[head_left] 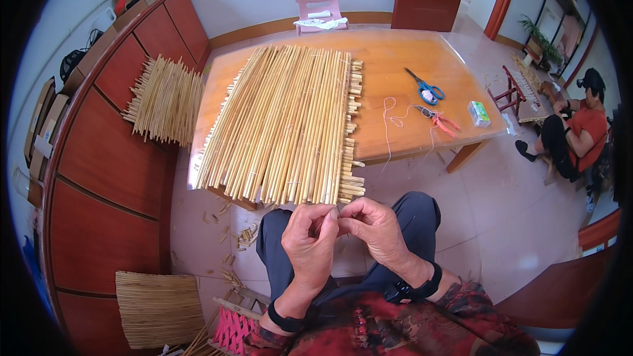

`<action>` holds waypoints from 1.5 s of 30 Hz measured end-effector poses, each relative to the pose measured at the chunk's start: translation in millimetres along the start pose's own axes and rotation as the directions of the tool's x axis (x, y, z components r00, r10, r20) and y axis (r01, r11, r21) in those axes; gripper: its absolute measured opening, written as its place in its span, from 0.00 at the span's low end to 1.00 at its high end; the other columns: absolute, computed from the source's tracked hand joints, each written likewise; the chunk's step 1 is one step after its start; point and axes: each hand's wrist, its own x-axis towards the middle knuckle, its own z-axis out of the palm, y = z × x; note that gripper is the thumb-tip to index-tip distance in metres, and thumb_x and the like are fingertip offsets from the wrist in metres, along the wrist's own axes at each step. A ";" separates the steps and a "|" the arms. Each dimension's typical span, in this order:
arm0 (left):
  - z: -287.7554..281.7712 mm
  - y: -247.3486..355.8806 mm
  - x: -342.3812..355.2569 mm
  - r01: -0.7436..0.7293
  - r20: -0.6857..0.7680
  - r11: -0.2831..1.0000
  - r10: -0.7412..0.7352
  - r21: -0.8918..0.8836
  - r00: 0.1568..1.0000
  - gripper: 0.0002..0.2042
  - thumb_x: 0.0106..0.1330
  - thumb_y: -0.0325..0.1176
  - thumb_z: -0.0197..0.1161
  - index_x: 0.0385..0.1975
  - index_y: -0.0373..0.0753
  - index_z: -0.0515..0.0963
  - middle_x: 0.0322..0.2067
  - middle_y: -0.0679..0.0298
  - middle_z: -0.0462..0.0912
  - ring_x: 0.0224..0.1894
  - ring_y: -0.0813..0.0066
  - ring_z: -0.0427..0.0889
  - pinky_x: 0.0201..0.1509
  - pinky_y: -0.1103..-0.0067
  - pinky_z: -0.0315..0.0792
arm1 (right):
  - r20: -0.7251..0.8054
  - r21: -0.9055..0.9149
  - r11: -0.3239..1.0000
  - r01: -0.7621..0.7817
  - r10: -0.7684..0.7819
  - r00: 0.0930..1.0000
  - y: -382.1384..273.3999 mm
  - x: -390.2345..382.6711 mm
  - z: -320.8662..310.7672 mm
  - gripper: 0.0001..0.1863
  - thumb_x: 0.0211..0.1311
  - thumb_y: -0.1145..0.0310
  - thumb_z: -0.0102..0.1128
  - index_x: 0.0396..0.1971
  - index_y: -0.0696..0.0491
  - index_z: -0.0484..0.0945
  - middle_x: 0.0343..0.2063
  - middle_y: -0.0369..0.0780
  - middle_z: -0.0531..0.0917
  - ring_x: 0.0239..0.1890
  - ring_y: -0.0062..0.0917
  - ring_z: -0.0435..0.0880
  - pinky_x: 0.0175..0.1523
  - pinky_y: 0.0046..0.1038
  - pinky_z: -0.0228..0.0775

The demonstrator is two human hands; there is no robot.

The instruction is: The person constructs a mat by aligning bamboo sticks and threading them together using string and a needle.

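My left hand (308, 242) and my right hand (377, 232) meet just off the near right corner of a mat of reed stalks (283, 118). Thumb and fingers of both are pinched close together. Something thin and dark shows between the fingertips, too small to name. The mat lies on a wooden table (389, 59), its pale stalks side by side, with a second layer of uneven ends sticking out along the right edge. To the right are blue-handled scissors (432, 91), red-handled pliers (446, 125) and a loose pale thread (390, 117) that trails over the table's front edge.
A small green-and-white box (479, 113) sits near the table's right end. More reed bundles stand by the red cabinets (112, 151) at left. A pink chair (318, 0) is behind the table. Cut reed pieces (247, 236) litter the floor. Another person (583, 128) sits working at far right.
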 end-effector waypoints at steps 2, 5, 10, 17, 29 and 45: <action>-0.5 0.1 -0.3 0.018 0.009 1.000 -0.018 -0.011 1.000 0.04 0.51 0.20 0.59 0.25 0.34 0.75 0.19 0.69 0.69 0.19 0.86 0.64 0.22 0.88 0.60 | 0.004 0.002 1.000 0.001 -0.001 1.000 0.6 -0.1 -0.4 0.07 0.56 0.74 0.54 0.33 0.61 0.71 0.28 0.38 0.78 0.32 0.18 0.77 0.39 0.19 0.70; 0.4 0.9 -1.1 0.043 0.017 0.999 -0.042 -0.029 0.999 0.03 0.51 0.20 0.59 0.25 0.34 0.75 0.19 0.69 0.69 0.20 0.87 0.65 0.23 0.89 0.61 | 0.008 -0.012 1.000 0.004 -0.004 1.000 1.0 -0.5 -1.9 0.07 0.56 0.74 0.54 0.33 0.60 0.72 0.28 0.37 0.78 0.32 0.18 0.77 0.39 0.18 0.70; 0.6 -0.8 -1.5 0.043 0.040 0.999 -0.042 -0.031 0.998 0.02 0.53 0.20 0.58 0.26 0.34 0.74 0.21 0.70 0.70 0.21 0.88 0.67 0.23 0.90 0.62 | 0.010 -0.004 1.000 0.013 -0.013 1.000 2.0 -0.8 -3.1 0.07 0.56 0.75 0.54 0.33 0.60 0.72 0.29 0.37 0.77 0.32 0.17 0.77 0.39 0.18 0.69; 0.8 -1.4 -1.5 0.177 0.082 0.976 -0.167 -0.129 0.983 0.01 0.56 0.25 0.57 0.27 0.35 0.74 0.18 0.73 0.71 0.17 0.91 0.65 0.17 0.93 0.57 | -0.002 -0.036 0.999 0.018 -0.018 1.000 -2.7 -2.1 -2.8 0.07 0.56 0.75 0.54 0.33 0.61 0.72 0.29 0.37 0.77 0.33 0.17 0.77 0.39 0.18 0.70; -2.9 7.5 2.1 0.384 0.251 0.841 -0.306 -0.382 0.918 0.03 0.58 0.26 0.56 0.30 0.34 0.73 0.19 0.71 0.72 0.14 0.91 0.60 0.15 0.92 0.52 | 0.025 -0.125 0.991 0.050 -0.047 0.999 -8.1 -4.2 -4.5 0.07 0.56 0.75 0.54 0.34 0.61 0.72 0.29 0.36 0.77 0.33 0.17 0.76 0.39 0.18 0.70; -14.2 6.2 3.5 0.512 0.435 0.704 -0.312 -0.491 0.845 0.04 0.59 0.27 0.56 0.31 0.35 0.73 0.22 0.69 0.75 0.16 0.92 0.60 0.16 0.92 0.56 | 0.273 -0.658 0.622 0.425 -0.329 0.904 -49.7 15.0 1.5 0.05 0.49 0.78 0.57 0.29 0.56 0.76 0.22 0.38 0.75 0.25 0.23 0.76 0.29 0.21 0.67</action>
